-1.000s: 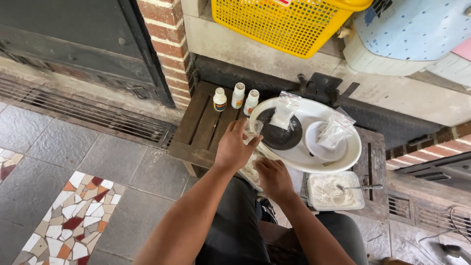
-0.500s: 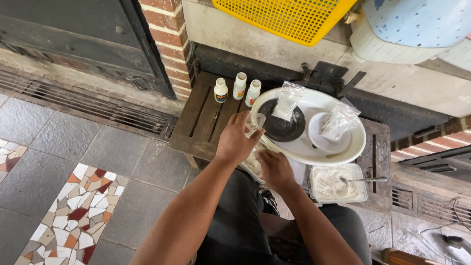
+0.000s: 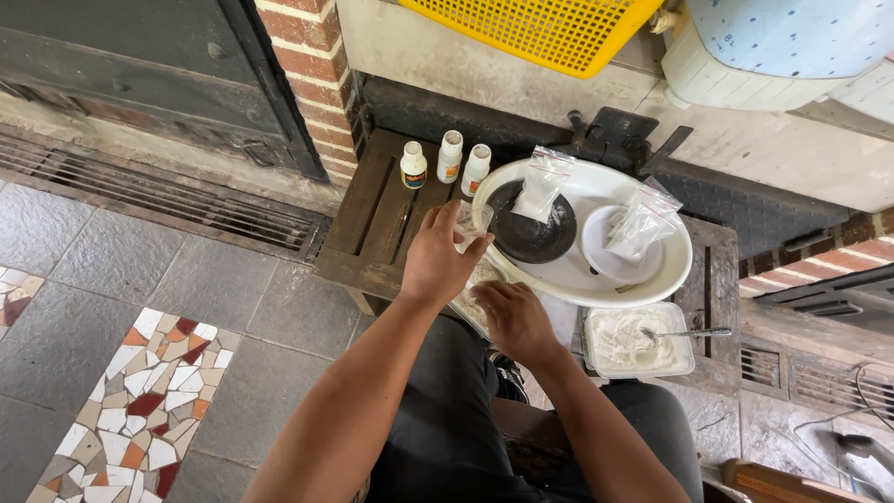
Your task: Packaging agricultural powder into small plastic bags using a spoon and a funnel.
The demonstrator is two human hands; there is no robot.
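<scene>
Nearest, the right hand [image 3: 515,319] rests knuckles up, fingers curled over something hidden, perhaps a bag; its grip I cannot tell. Just beyond, the left hand [image 3: 438,261] pinches a small clear bag [image 3: 472,219] over the wooden counter [image 3: 377,224], beside the white basin [image 3: 675,265] and three bottles [image 3: 450,158].

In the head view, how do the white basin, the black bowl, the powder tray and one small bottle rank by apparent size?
1. White basin
2. Powder tray and black bowl: look alike, not ranked
3. Small bottle
</scene>
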